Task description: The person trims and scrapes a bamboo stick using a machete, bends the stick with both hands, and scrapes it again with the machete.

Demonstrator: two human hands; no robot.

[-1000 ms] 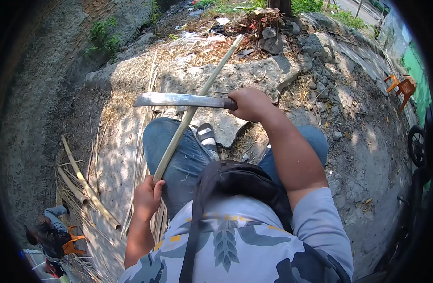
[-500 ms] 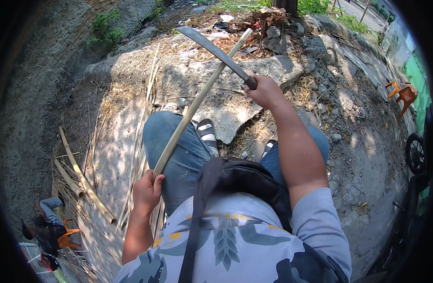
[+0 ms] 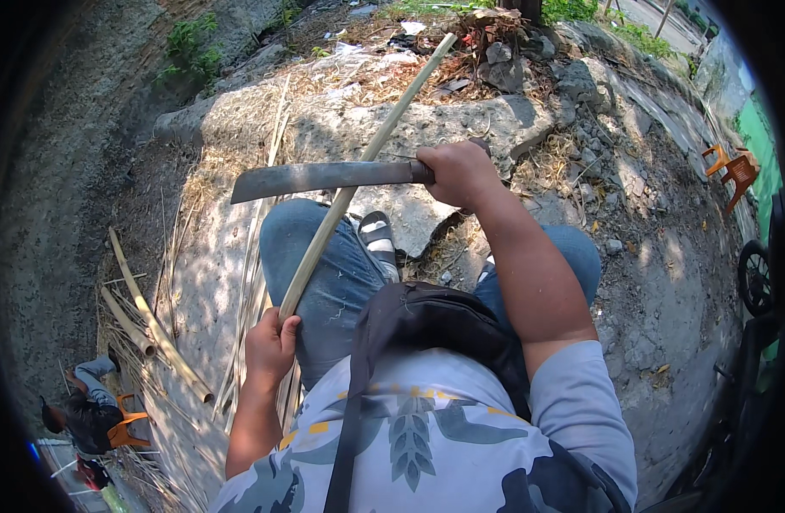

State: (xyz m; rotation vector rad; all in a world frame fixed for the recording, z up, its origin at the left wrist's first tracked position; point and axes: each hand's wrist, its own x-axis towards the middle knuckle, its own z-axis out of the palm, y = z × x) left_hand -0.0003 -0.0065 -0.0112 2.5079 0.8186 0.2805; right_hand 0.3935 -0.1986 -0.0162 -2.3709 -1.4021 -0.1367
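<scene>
"While the left hand (image 3: 271, 352) closes around the near end of a long, pale yellow-green bamboo strip (image 3: 330, 224), what has the right hand (image 3: 461, 173) got?"

"A long machete (image 3: 298, 180) with a grey steel blade and dark handle. Its fingers are wrapped tightly round the handle, and the blade points left."

"How firm is the left grip?"

"Thumb and curled fingers pinch the strip; I can't tell how hard."

"And where is the strip?"

"It slants away over the left knee (image 3: 292, 244), in blue denim, its far end showing past the far edge of a rough grey concrete slab (image 3: 324, 132)."

"Does the blade touch it?"

"It crosses over the strip just beyond the knee, but I can't tell whether they touch."

"Anything beside them?"

"Two thick tan bamboo pieces (image 3: 163, 338) lie toward the ground's left edge, near thin split strips (image 3: 277, 128)."
</scene>
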